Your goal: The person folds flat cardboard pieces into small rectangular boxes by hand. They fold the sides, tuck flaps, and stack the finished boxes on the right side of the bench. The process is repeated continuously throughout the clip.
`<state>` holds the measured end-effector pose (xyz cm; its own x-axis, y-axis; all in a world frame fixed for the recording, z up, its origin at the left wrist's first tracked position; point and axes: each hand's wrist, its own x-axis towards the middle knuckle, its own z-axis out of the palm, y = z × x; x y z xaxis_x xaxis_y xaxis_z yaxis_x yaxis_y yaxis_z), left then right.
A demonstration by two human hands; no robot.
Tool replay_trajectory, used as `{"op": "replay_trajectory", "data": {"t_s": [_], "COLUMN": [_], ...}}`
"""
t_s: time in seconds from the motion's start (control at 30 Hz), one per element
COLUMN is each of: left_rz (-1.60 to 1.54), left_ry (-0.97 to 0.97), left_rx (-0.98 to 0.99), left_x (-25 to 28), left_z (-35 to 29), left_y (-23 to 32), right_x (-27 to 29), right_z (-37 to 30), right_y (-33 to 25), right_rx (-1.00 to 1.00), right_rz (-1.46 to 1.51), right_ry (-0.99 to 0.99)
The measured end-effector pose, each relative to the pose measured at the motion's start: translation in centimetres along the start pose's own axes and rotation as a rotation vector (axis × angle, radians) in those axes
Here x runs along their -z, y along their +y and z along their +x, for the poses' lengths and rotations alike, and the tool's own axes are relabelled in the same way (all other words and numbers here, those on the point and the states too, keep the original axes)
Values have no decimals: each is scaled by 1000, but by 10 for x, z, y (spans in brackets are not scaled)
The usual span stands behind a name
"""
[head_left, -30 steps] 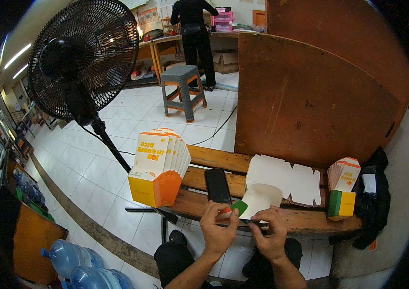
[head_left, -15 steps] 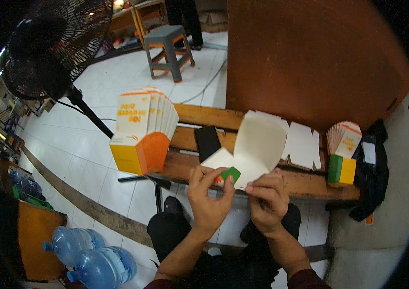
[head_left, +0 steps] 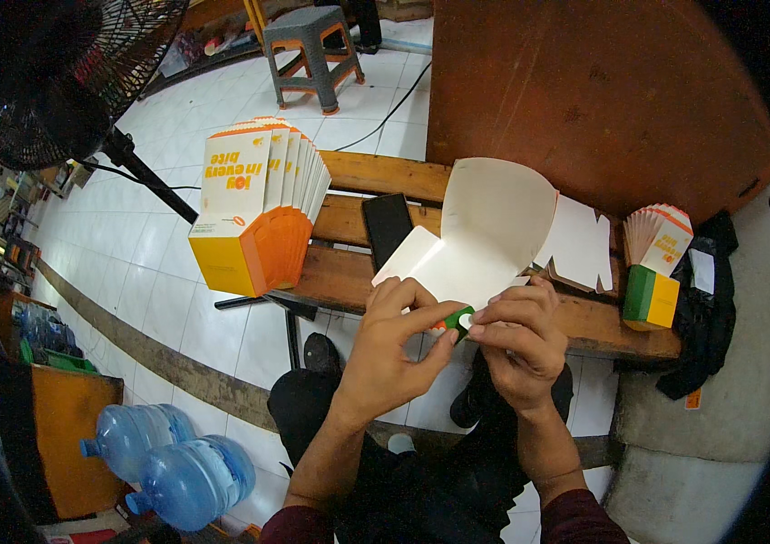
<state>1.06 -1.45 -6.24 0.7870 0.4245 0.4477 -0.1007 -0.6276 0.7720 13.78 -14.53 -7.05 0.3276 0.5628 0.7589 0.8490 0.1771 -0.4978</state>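
Between my hands is a partly folded paper carton, its white inside facing up and one wide panel standing away from me. My left hand is closed, thumb and fingers pinching the carton's near edge, where a green and orange outer part shows. Closed as well, my right hand pinches the same near edge just to the right, beside a small white spot on the green. The right fingertips nearly meet the left ones. Fingers hide most of that edge.
On the wooden bench, nested yellow-orange cartons stand left, beside a black phone-like slab. White flat blanks and green-yellow cartons lie right. A black fan, grey stool and blue water jugs surround the bench.
My right hand has come left to meet the left hand at the green edge, which is now tilted and more covered. The view has shifted, so the bench appears higher.
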Motion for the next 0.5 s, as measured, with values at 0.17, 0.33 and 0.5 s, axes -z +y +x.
{"op": "replay_trajectory", "data": {"t_s": [0.17, 0.33, 0.5], "left_rz": [78, 93, 112], "left_ry": [-46, -65, -97], "left_rx": [-7, -26, -33], "left_x": [0, 0, 0], "left_z": [0, 1, 0], "left_y": [0, -2, -1], "right_x": [5, 8, 6], "right_z": [0, 1, 1], "right_y": [4, 6, 4], "right_rx": [-6, 1, -12], "right_rz": [-1, -32, -31], "right_ry": [-114, -177, -179]}}
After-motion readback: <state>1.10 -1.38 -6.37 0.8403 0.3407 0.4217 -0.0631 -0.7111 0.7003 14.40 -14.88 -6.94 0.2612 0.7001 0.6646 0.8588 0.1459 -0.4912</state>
